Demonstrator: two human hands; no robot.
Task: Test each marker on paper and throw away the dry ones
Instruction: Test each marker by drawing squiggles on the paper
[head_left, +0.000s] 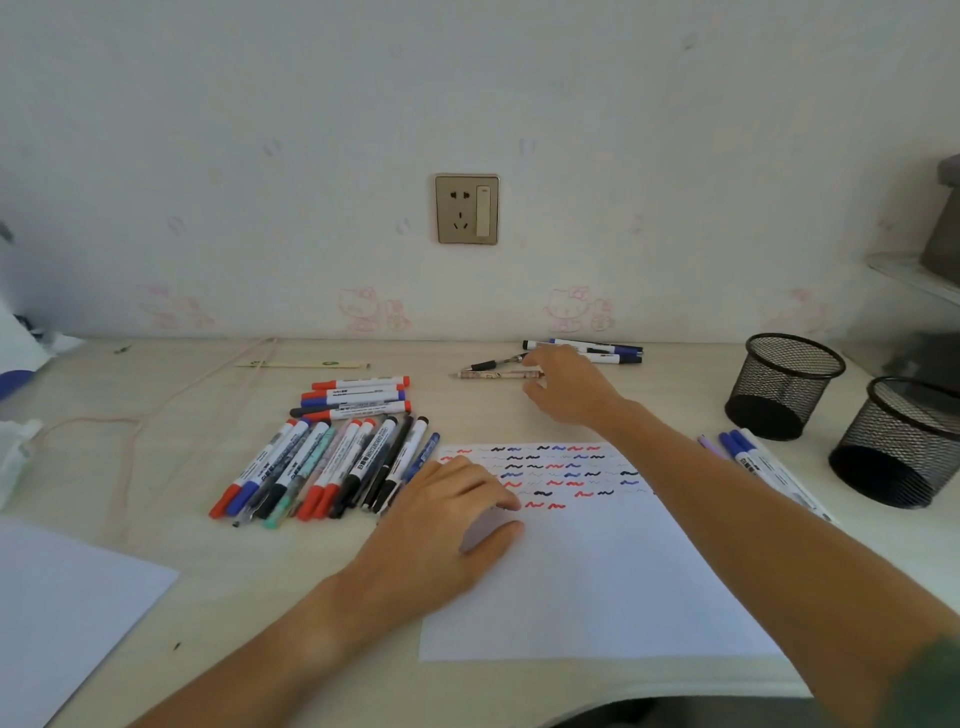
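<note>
A white paper sheet (597, 571) lies in front of me, its top covered with red, blue and black squiggles. My left hand (441, 535) rests flat on the sheet's left edge, fingers relaxed. My right hand (566, 384) reaches to the back of the desk, fingers loosely extended over the right end of a patterned pen (493, 374) that lies flat. Beside it lie a black pen (493, 362) and a few blue-capped markers (597, 352). A big pile of red, blue and black markers (332, 457) sits left of the sheet.
Two black mesh cups (784, 384) (904, 441) stand at the right. Blue-capped markers (763, 462) lie between them and the sheet. Another white sheet (67, 613) is at the lower left. A pink cord (171, 400) runs across the left of the desk.
</note>
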